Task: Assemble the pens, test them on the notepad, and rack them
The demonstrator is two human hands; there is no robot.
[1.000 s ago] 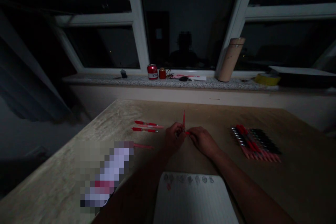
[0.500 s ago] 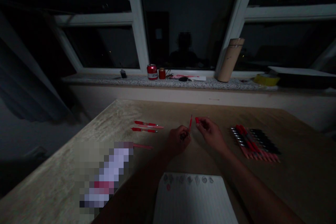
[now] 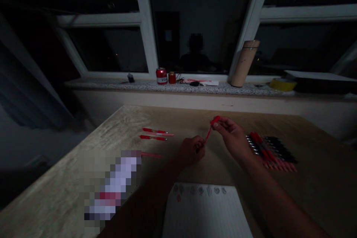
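In the middle of the table, my left hand [image 3: 193, 150] is closed on the lower end of a thin red pen refill [image 3: 208, 135], which slants up to the right. Up and to the right of it, my right hand [image 3: 230, 134] pinches a red pen barrel [image 3: 215, 120] between thumb and fingers. The barrel sits at the refill's upper end; whether the refill is inside it is too small to tell. Below my hands lies a lined notebook [image 3: 206, 212] with small sketches along its top edge.
Red pens [image 3: 153, 138] lie to the left, above a pixelated object [image 3: 119, 182]. A row of several black and red pens [image 3: 273, 152] lies beyond my right forearm. The windowsill holds a red can [image 3: 161, 76], a tall flask [image 3: 244, 63] and yellow tape [image 3: 283, 84].
My right hand has moved slightly up and right, bringing the red barrel over the refill's top. The refill in my left hand now leans right instead of standing nearly upright.
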